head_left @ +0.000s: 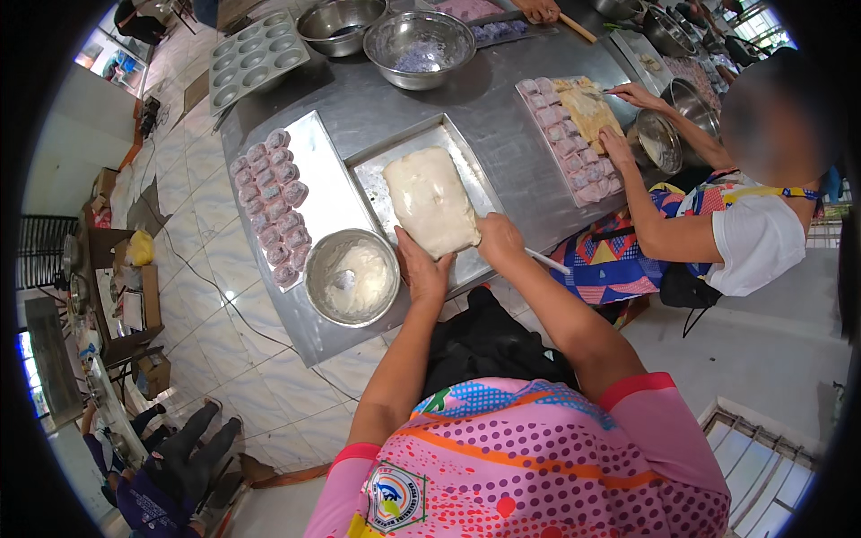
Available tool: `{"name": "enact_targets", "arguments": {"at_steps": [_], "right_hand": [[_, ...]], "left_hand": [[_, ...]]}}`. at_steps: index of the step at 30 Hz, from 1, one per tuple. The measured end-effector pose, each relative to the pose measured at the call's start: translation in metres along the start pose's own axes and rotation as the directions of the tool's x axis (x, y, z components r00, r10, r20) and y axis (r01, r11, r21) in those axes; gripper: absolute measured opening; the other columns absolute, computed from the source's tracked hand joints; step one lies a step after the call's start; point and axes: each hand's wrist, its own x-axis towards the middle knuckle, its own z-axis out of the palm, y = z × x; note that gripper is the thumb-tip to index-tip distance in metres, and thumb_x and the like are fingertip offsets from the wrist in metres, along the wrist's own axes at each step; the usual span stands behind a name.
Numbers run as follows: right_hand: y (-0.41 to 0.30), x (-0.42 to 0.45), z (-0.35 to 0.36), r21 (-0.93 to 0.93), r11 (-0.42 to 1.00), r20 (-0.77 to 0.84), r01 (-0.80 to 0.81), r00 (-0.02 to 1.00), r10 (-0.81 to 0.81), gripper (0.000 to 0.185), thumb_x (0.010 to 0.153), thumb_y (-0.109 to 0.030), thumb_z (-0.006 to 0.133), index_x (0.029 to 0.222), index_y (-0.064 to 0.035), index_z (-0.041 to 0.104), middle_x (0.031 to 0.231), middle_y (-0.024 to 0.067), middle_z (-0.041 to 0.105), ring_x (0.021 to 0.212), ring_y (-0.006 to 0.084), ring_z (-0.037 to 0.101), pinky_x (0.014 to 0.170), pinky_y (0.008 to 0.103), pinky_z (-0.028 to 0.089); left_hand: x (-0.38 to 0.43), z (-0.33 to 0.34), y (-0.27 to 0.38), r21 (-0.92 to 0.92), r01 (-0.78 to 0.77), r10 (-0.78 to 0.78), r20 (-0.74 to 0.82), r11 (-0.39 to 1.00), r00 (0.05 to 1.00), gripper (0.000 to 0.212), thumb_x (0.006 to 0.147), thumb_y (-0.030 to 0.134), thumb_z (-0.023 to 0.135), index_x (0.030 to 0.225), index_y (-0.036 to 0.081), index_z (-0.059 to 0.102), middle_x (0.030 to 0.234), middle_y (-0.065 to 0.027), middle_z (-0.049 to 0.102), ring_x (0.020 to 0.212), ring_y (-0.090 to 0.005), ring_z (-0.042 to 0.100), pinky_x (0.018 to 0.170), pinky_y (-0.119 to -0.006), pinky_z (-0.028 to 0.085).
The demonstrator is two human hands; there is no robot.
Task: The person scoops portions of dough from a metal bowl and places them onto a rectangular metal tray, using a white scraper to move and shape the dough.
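A thick rectangular slab [434, 198] with a smooth, glossy, cream-coloured surface lies in a shallow metal baking pan [481, 176]; whether it is iced cake or dough cannot be told. My left hand [425, 269] touches its near left corner, fingers and thumb spread. At the near right corner, my right hand [499, 241] is closed around a white-handled tool [548, 261]. The handle sticks out past my wrist, and the tool's working end is hidden. Left of my left hand stands a steel bowl [313, 286] of pale cream with a spoon [344, 280] in it.
Small pinkish wrapped pieces [271, 191] line a white tray [329, 175] at left. A muffin tin [255, 60] and steel bowls [420, 40] stand at the table's far side. On the right, a co-worker [679, 222] spreads something over a yellow sheet [584, 111] beside more wrapped pieces.
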Motion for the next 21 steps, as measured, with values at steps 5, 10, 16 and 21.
{"name": "enact_targets", "arguments": {"at_steps": [5,10,16,21], "right_hand": [[0.001,-0.014,-0.016,-0.247,0.968,0.245,0.054,0.969,0.009,0.019,0.080,-0.004,0.059,0.092,-0.0013,0.072,0.110,0.0179,0.065,0.106,0.0340,0.062,0.085,0.0400,0.054],[0.010,-0.031,-0.040,-0.110,0.988,0.168,-0.112,0.977,0.130,0.021,0.076,-0.003,0.061,0.093,0.0000,0.072,0.106,0.0215,0.066,0.097,0.0328,0.066,0.082,0.0398,0.055],[-0.002,-0.030,-0.030,0.511,0.562,0.438,-0.651,0.759,0.482,0.021,0.073,0.000,0.060,0.091,0.0074,0.067,0.095,0.0229,0.067,0.075,0.0323,0.069,0.055,0.0379,0.058],[0.005,-0.013,0.017,0.836,0.073,0.401,-0.544,0.697,0.594,0.024,0.075,0.004,0.057,0.096,0.0108,0.065,0.088,0.0193,0.067,0.072,0.0294,0.069,0.045,0.0397,0.059]], "left_hand": [[-0.002,-0.002,0.000,-0.025,0.003,-0.003,-0.001,1.000,1.000,0.118,0.065,0.013,0.085,0.149,-0.008,0.006,0.147,-0.0274,0.030,0.134,-0.0421,0.032,0.114,-0.043,0.026],[-0.002,-0.004,0.002,-0.038,0.028,-0.028,0.023,0.999,0.999,0.116,0.066,0.010,0.084,0.149,-0.008,0.005,0.147,-0.0298,0.028,0.134,-0.0435,0.032,0.114,-0.044,0.026],[-0.003,-0.008,0.003,0.017,0.017,-0.018,0.020,1.000,1.000,0.114,0.067,0.010,0.084,0.149,-0.008,0.007,0.147,-0.0301,0.029,0.134,-0.0435,0.032,0.114,-0.044,0.027],[-0.003,-0.002,0.015,-0.040,-0.016,0.017,0.027,0.999,0.999,0.113,0.067,0.008,0.083,0.149,-0.008,0.007,0.147,-0.0301,0.028,0.135,-0.0434,0.031,0.114,-0.043,0.026]]}}
